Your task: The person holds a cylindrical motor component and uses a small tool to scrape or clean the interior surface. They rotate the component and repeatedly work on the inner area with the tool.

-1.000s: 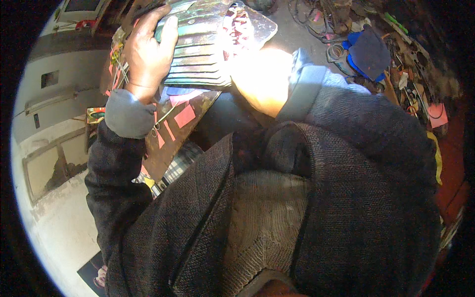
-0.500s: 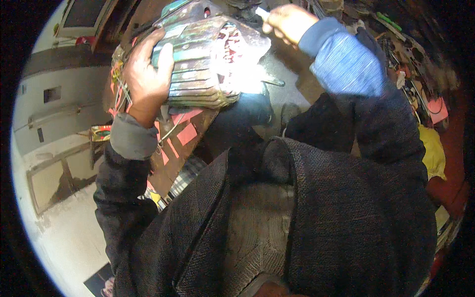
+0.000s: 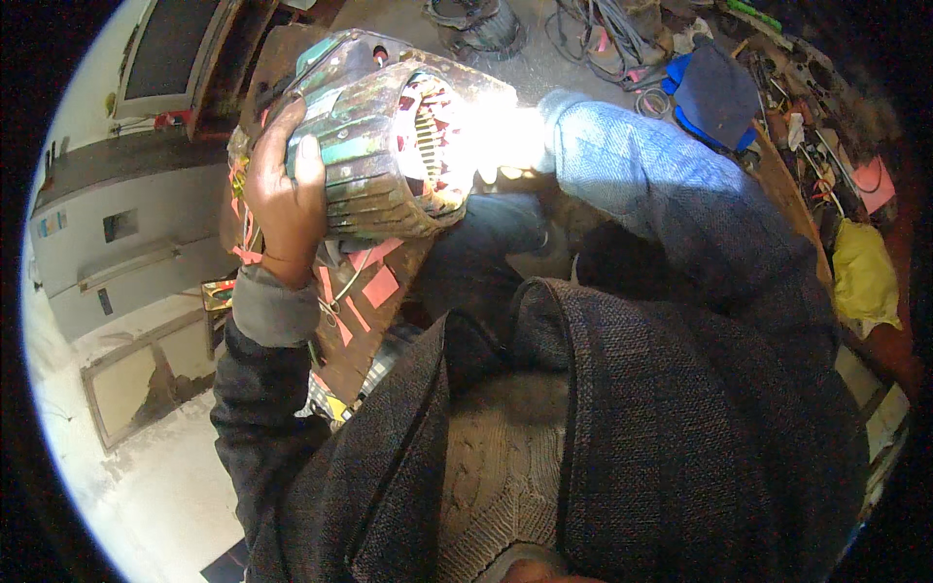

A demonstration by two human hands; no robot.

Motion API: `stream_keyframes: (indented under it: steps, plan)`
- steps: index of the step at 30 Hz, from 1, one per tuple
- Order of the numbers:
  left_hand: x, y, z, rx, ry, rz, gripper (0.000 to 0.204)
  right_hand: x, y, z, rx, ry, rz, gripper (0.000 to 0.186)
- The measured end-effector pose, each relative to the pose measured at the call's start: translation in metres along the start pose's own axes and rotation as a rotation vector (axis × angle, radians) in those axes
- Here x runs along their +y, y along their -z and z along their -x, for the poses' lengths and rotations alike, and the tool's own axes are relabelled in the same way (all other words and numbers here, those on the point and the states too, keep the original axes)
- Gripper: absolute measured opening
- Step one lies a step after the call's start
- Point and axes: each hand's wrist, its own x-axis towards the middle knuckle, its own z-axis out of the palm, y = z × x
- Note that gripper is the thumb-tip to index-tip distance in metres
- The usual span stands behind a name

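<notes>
A finned electric motor housing (image 3: 360,160) with worn green paint lies tilted in front of me. Its open end faces right and shows a ring of slots (image 3: 426,136) with red liners inside. My left hand (image 3: 287,204) grips the housing's left side, thumb laid across the fins. At the open end is my right hand (image 3: 520,141), nearly whited out by strong glare. Its fingertips look curled in beside the rim; whatever they hold is lost in the brightness.
Pink paper pieces (image 3: 380,288) lie on the wooden board near my left wrist. Behind stands another dark ribbed housing (image 3: 476,27). Coiled cables (image 3: 617,44), a dark blue cloth (image 3: 714,92) and a yellow bag (image 3: 863,277) are to the right.
My right hand, which pinched a small white piece above and right of the housing, has come down and left to its open end. My left hand keeps its grip. The view has shifted.
</notes>
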Motion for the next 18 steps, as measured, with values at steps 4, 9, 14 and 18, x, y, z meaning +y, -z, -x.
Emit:
stream_keyframes:
  steps: [4,9,14,18]
  plan:
    - [0.0,0.003,0.001,-0.04,-0.066,-0.064,0.045,-0.01,0.02,-0.005,0.065,-0.042,0.147,0.027]
    - [0.002,0.005,0.001,-0.045,-0.064,-0.032,0.046,-0.039,0.064,0.013,0.241,-0.149,0.432,0.024]
    - [0.0,0.004,-0.003,-0.059,-0.045,-0.042,0.045,-0.052,0.071,0.025,0.636,-0.158,0.526,0.019]
    - [0.0,0.004,-0.005,-0.052,-0.062,-0.03,0.044,-0.03,0.067,0.024,0.478,-0.316,0.483,0.023]
